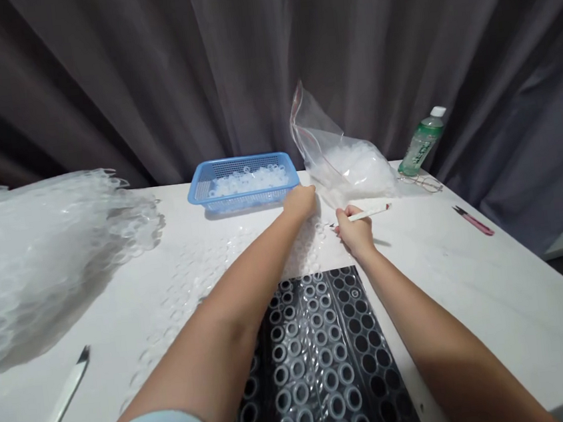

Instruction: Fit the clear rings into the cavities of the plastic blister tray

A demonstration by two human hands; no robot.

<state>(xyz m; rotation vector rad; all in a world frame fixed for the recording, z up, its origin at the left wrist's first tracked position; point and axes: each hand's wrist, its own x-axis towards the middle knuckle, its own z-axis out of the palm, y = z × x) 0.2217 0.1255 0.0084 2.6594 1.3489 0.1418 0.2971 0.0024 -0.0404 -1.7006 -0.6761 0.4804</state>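
Note:
My right hand (357,232) is closed round a slim white pencil-like stick (369,212), its dark tip pointing left toward clear ring-patterned plastic (310,251) on the table. Just in front of the right corner of a blue basket (194,192) is my left hand (301,202), fingers curled; what they grip, if anything, is hidden. The basket holds small translucent white rings (251,180). Below my hands lies a black board (342,339) with rows of round holes, several filled with translucent rings under clear film. My left forearm covers part of the board and the plastic.
A large heap of clear plastic netting (39,256) sits at the left, with another white stick (56,412) in front. Behind my right hand stands a zip bag (352,166) of white pieces. Farther right are a green bottle (422,142) and a pink-handled cutter (474,220).

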